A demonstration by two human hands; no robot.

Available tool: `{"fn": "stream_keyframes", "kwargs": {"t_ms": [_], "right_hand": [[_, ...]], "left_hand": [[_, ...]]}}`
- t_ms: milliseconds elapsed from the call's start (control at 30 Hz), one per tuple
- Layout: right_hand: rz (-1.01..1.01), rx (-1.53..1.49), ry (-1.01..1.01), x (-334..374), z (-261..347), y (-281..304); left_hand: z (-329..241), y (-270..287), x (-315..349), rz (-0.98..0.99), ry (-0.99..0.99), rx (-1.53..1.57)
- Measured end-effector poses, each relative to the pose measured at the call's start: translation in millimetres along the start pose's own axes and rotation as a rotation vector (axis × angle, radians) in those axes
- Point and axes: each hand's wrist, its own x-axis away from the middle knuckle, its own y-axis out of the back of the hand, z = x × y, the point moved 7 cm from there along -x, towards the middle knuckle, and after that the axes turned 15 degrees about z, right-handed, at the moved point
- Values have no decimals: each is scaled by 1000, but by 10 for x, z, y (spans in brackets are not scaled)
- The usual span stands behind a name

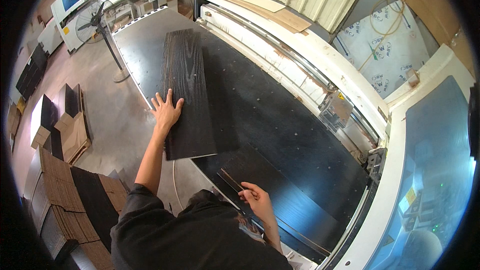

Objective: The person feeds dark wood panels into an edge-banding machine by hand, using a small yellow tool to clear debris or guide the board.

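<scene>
My left hand (167, 113) lies with fingers spread on the left edge of a long dark wood-grain panel (192, 95). That panel rests on a black work table (270, 90), and its near end reaches past the table's edge. Lower right, my right hand (257, 201) is closed, thumb and fingers pinched on a thin brown strip (231, 179). The strip sticks out toward the upper left; whether it is loose cannot be made out. Beneath and beyond this hand, a second dark panel (290, 185) lies flat on the table, reflecting bluish light.
A white machine beam (300, 35) runs along the table's far right side, with a blue-tinted cover (435, 170) nearer. Stacked boards (62, 200) stand at lower left, more panels (65, 112) beyond them. A pedestal fan (97, 22) stands past the table's left edge.
</scene>
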Motion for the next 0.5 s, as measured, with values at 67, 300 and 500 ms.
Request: {"fn": "stream_keyframes", "kwargs": {"t_ms": [67, 300, 500], "right_hand": [[-86, -3, -8, 104, -81, 115], [-302, -43, -41, 363, -215, 386], [-308, 4, -2, 316, -154, 359]], "left_hand": [[120, -20, -109, -79, 18, 56], [36, -17, -221, -85, 59, 64], [75, 67, -447, -117, 84, 99]]}}
